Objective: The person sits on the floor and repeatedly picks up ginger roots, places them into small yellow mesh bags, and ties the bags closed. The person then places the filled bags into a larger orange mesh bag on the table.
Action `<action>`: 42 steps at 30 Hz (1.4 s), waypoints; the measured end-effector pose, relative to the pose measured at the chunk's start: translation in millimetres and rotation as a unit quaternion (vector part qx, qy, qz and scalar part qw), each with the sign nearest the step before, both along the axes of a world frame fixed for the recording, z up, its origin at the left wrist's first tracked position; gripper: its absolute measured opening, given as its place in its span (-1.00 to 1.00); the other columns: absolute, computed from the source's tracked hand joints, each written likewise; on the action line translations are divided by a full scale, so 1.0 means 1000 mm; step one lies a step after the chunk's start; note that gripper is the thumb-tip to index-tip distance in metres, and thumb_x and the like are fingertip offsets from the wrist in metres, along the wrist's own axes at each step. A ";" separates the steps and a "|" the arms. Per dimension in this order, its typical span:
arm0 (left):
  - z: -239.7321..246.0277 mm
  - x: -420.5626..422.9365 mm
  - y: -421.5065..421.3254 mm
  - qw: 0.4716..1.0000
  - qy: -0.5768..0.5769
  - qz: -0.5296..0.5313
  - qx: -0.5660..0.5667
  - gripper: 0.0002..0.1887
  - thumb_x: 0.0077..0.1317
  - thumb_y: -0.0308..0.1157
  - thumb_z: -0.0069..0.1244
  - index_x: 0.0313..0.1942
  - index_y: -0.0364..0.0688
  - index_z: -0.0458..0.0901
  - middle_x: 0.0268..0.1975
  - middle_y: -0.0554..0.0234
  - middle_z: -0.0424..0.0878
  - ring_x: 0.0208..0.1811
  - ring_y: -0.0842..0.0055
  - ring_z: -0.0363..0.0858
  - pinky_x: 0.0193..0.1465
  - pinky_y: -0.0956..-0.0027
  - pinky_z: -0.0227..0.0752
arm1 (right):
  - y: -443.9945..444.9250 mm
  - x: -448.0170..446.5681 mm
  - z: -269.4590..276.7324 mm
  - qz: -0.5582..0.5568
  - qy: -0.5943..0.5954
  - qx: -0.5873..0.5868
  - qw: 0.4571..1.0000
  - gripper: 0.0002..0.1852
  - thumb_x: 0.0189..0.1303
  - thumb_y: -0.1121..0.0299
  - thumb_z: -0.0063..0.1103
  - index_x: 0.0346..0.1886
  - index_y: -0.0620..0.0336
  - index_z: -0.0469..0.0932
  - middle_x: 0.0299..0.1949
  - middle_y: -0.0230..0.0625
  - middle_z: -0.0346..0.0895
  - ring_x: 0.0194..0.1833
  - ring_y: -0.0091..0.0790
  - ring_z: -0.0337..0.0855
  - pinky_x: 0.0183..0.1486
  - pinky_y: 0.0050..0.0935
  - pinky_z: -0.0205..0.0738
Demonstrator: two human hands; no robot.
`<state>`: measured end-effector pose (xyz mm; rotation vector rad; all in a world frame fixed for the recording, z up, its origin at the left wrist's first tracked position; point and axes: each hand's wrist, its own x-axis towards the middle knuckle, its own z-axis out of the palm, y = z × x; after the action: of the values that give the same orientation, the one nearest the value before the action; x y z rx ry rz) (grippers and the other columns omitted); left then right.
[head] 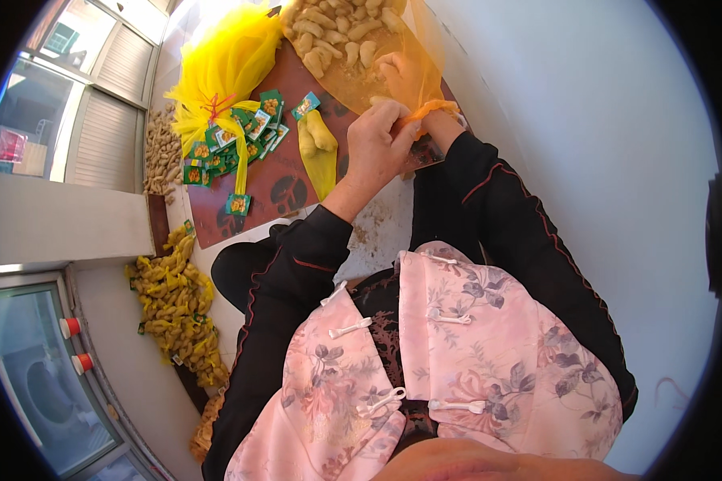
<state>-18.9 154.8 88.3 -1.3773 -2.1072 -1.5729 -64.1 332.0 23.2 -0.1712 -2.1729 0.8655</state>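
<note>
An orange mesh bag (349,84) lies on the red-brown board (259,207) with many loose peanuts in their shells (337,27) in it. My left hand (376,135) grips the gathered edge of the mesh at the bag's mouth. Through that mouth my right hand (397,75) reaches inside, seen through the mesh near the peanuts; whether its fingers hold anything is unclear. To the left of my left hand lies a small yellow net bag (317,144) holding a few peanuts, with a printed card tag (305,106) at its top end.
A bundle of yellow net bags (228,60) tied with red string lies at the board's left, beside piled green tags (222,147). Loose peanuts (162,150) and filled yellow net bags (177,306) are heaped on the floor at left. A white wall (577,120) rises at right.
</note>
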 end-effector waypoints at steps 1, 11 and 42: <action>0.003 0.003 -0.002 1.000 -0.021 -0.017 0.001 -0.85 0.14 -0.47 0.22 -0.39 -0.27 0.57 -0.46 0.08 0.54 -0.45 0.22 0.55 -0.38 0.29 0.41 | 0.002 0.001 0.013 0.084 -0.057 -0.085 0.991 -0.81 0.32 0.30 0.13 -0.14 0.18 0.59 -0.27 -0.32 0.63 -0.22 -0.39 0.58 -0.14 -0.44 0.46; 0.033 0.022 -0.013 0.977 -0.167 -0.123 0.040 -0.84 0.19 -0.52 0.23 -0.38 -0.30 0.54 -0.49 0.17 0.45 -0.53 0.47 0.42 -0.44 0.44 0.31 | 0.051 -0.027 0.037 -0.043 -0.109 0.098 0.988 -0.80 0.24 0.36 0.11 -0.13 0.22 0.55 -0.23 -0.04 0.64 -0.16 0.05 0.64 -0.11 -0.15 0.50; 0.026 0.034 -0.025 0.973 -0.206 -0.104 0.033 -0.89 0.31 -0.49 0.19 -0.33 -0.28 0.60 -0.42 0.50 0.51 -0.41 0.83 0.42 -0.37 0.64 0.30 | 0.065 -0.085 0.049 -0.016 -0.020 0.406 0.914 -0.84 0.15 0.49 0.06 -0.27 0.19 0.64 -0.20 -0.10 0.65 -0.15 -0.05 0.69 -0.15 -0.13 0.54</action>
<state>15.1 130.2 114.3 -1.3833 -2.1527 -2.1528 -149.4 396.8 71.7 0.1938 -2.3744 -0.1112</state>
